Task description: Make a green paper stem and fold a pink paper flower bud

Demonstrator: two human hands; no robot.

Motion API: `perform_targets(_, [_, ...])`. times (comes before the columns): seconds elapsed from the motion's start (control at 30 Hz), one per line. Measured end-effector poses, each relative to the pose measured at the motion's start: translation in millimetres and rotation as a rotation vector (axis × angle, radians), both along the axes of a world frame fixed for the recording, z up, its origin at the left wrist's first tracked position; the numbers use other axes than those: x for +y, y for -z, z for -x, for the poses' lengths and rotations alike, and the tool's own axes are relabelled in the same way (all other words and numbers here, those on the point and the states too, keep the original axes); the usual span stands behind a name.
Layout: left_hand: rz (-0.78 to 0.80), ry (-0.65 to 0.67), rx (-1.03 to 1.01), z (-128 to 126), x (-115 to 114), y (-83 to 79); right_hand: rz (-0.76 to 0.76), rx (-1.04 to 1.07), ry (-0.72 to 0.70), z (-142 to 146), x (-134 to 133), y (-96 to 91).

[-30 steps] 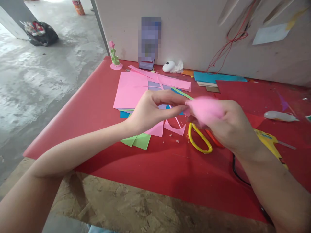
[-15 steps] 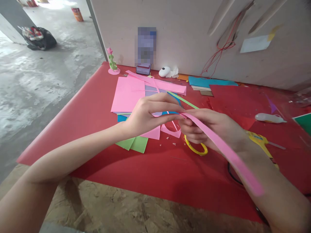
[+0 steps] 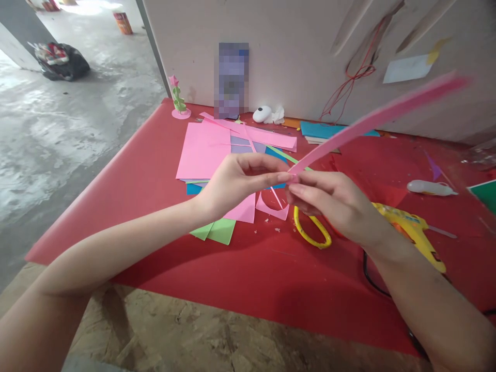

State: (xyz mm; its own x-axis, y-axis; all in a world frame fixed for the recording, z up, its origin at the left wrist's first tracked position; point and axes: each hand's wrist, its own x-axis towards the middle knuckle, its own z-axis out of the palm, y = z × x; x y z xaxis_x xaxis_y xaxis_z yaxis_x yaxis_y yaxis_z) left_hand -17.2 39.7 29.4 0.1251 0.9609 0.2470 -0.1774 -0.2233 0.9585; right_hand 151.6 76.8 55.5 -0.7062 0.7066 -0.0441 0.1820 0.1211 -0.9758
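Observation:
Between the fingertips of both hands is the folded end of a pink paper strip. The strip's long free end rises to the upper right and is blurred at its tip. My left hand is closed, pinching the fold with thumb and fingers. My right hand pinches the same small fold from the other side; the fold itself is mostly covered by fingertips. Beneath the hands lie pink paper sheets, green paper and a cut pink scrap. A yellow scissors handle shows beside my right hand.
A yellow glue gun lies by my right forearm, its black cord near the table edge. A paper flower stands at the back left, near a blurred phone and a white case. A small bottle lies right.
The strip's free end has swung from hanging down over my right forearm to pointing up and right. My right hand has turned, uncovering more of the glue gun.

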Motion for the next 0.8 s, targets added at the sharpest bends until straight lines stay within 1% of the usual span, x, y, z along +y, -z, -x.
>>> perform_targets(0.07, [0.074,0.046,-0.074,-1.2,-1.9,-0.2,-0.235,-0.034,0.043,-0.3,-4.6,-1.4])
perform_targets(0.13, [0.139,0.079,-0.154,-3.1,-3.6,-1.7,-0.480,-0.074,0.042,-1.0,-7.4,-1.9])
perform_targets(0.17, [0.167,0.090,-0.192,-4.1,-4.3,-2.7,-0.568,-0.085,0.032,-1.5,-8.0,-1.7])
perform_targets(0.2, [0.192,0.100,-0.225,-5.1,-4.8,-3.7,-0.615,-0.087,0.020,-2.0,-8.2,-1.4])
perform_targets(0.27, [0.222,0.112,-0.274,-6.7,-5.4,-5.4,-0.662,-0.082,0.011,-2.9,-8.0,-0.6])
perform_targets(0.37, [0.241,0.124,-0.302,-7.4,-5.6,-5.5,-0.661,-0.065,0.011,-3.4,-7.3,-0.7])
perform_targets(0.47, [0.256,0.120,-0.312,-7.2,-5.7,-4.0,-0.607,-0.029,-0.015,-3.5,-5.9,-1.3])
perform_targets(0.57, [0.267,0.130,-0.313,-7.3,-5.8,-3.1,-0.474,0.037,-0.051,-4.4,-3.9,0.8])
perform_targets(0.67, [0.255,0.189,-0.295,-7.3,-5.2,-3.8,-0.307,0.102,-0.061,-6.4,-2.4,4.8])
perform_targets(0.73, [0.234,0.234,-0.270,-7.1,-4.3,-4.5,-0.248,0.125,-0.061,-7.8,-2.3,6.5])
perform_targets(0.8, [0.218,0.262,-0.242,-6.6,-3.4,-4.5,-0.219,0.134,-0.064,-8.7,-2.5,6.8])
